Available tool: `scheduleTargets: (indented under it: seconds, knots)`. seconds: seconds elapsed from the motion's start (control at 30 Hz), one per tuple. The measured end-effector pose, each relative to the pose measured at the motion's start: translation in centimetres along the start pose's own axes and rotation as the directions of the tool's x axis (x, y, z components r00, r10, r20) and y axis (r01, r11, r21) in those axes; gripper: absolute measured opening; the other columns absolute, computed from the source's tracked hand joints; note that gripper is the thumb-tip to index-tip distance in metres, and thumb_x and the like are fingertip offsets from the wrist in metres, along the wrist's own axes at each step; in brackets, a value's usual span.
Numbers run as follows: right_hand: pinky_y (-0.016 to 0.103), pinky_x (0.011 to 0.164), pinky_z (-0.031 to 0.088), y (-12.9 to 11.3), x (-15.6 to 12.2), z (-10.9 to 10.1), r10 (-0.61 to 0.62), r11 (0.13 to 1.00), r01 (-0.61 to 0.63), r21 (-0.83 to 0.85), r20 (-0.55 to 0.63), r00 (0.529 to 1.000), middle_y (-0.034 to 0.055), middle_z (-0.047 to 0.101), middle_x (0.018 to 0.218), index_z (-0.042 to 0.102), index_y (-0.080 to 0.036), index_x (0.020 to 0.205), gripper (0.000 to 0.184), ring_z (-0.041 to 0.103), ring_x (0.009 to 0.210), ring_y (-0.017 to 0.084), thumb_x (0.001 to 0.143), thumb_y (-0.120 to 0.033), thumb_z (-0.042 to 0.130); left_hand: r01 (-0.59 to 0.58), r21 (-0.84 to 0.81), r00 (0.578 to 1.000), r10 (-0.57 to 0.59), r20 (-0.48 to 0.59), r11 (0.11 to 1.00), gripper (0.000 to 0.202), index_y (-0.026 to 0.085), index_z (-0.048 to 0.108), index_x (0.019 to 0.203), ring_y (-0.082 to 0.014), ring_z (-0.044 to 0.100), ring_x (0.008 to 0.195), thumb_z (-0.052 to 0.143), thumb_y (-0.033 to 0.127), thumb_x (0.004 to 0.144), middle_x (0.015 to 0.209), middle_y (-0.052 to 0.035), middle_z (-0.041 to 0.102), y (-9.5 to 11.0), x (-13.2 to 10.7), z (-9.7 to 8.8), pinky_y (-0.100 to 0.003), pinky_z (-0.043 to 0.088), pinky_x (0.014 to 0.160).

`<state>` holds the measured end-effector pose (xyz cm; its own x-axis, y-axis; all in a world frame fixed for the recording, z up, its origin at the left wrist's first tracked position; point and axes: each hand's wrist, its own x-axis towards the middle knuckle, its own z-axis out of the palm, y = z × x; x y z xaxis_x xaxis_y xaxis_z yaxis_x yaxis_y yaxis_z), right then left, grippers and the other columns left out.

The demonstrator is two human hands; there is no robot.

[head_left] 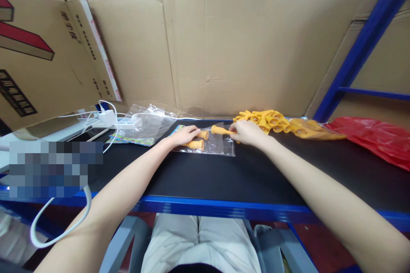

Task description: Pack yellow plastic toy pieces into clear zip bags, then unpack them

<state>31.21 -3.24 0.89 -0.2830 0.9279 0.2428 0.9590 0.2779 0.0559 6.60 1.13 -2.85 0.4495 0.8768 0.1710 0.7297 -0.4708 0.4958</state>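
Note:
A small clear plastic bag lies flat on the black shelf top with two orange plastic pieces inside it. My left hand rests on the bag's left end, fingers curled over those pieces. My right hand pinches a third orange piece by its end, at the bag's upper edge. Just behind my right hand lies a heap of several more orange pieces.
A red plastic bag lies at the right. Crumpled clear bags and a colourful printed card sit at the left, beside a white power strip with cables. Cardboard walls close the back; blue rack posts stand right.

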Motion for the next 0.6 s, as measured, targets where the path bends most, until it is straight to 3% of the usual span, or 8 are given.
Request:
scheduleTargets:
  seconds: [0.2, 0.3, 0.4, 0.5, 0.6]
  knots:
    - [0.028, 0.06, 0.04, -1.2, -0.2, 0.4, 0.003, 0.999, -0.003, -0.044, -0.012, 1.0, 0.0092, 0.069, 0.084, 0.071, -0.019, 0.088, 0.023, 0.064, 0.076, 0.024, 0.077, -0.025, 0.051, -0.03, -0.042, 1.0, 0.03, 0.006, 0.999, 0.042, 0.02, 0.06, 0.103, -0.0203, 0.058, 0.099, 0.031, 0.048, 0.088, 0.108, -0.0044, 0.064, -0.3, 0.4, 0.4, -0.029, 0.042, 0.085]
    - [0.03, 0.062, 0.042, -1.5, -0.1, 1.0, -0.009, 0.999, 0.007, -0.052, -0.039, 0.999, 0.0102, 0.069, 0.084, 0.072, -0.02, 0.089, 0.025, 0.064, 0.077, 0.025, 0.08, -0.027, 0.05, 0.06, -0.02, 0.988, -0.062, -0.138, 0.998, 0.044, 0.017, 0.053, 0.115, -0.0231, 0.05, 0.115, 0.03, 0.044, 0.089, 0.128, -0.0091, 0.053, 0.0, 0.4, 0.7, -0.034, 0.036, 0.097]
    - [0.033, 0.066, 0.044, -1.5, 0.1, 2.0, -0.01, 1.0, 0.008, -0.026, -0.086, 0.996, 0.0105, 0.068, 0.089, 0.071, -0.02, 0.092, 0.026, 0.064, 0.08, 0.026, 0.082, -0.025, 0.048, 0.201, -0.058, 0.944, -0.21, -0.256, 0.978, 0.052, 0.012, 0.04, 0.129, -0.0261, 0.04, 0.126, 0.029, 0.043, 0.09, 0.139, -0.0159, 0.041, 0.3, 0.5, 0.9, -0.038, 0.03, 0.102]
    - [0.033, 0.072, 0.046, -1.2, 0.6, 3.4, -0.03, 0.996, 0.042, 0.081, -0.139, 0.99, 0.0094, 0.066, 0.098, 0.069, -0.019, 0.094, 0.025, 0.062, 0.087, 0.024, 0.08, -0.018, 0.049, 0.206, -0.135, 0.945, -0.233, -0.228, 0.969, 0.056, 0.01, 0.034, 0.133, -0.0253, 0.04, 0.127, 0.028, 0.045, 0.09, 0.138, -0.0175, 0.042, 0.3, 0.6, 1.0, -0.036, 0.031, 0.102]
    - [0.03, 0.078, 0.047, -1.1, 1.4, 4.8, -0.06, 0.935, 0.133, 0.328, -0.224, 0.973, 0.0089, 0.06, 0.108, 0.066, -0.017, 0.097, 0.025, 0.061, 0.09, 0.019, 0.075, -0.015, 0.056, 0.194, -0.172, 0.944, -0.231, -0.234, 0.966, 0.053, 0.014, 0.036, 0.131, -0.0237, 0.043, 0.124, 0.027, 0.046, 0.09, 0.136, -0.0147, 0.045, 0.3, 0.6, 1.1, -0.034, 0.032, 0.101]
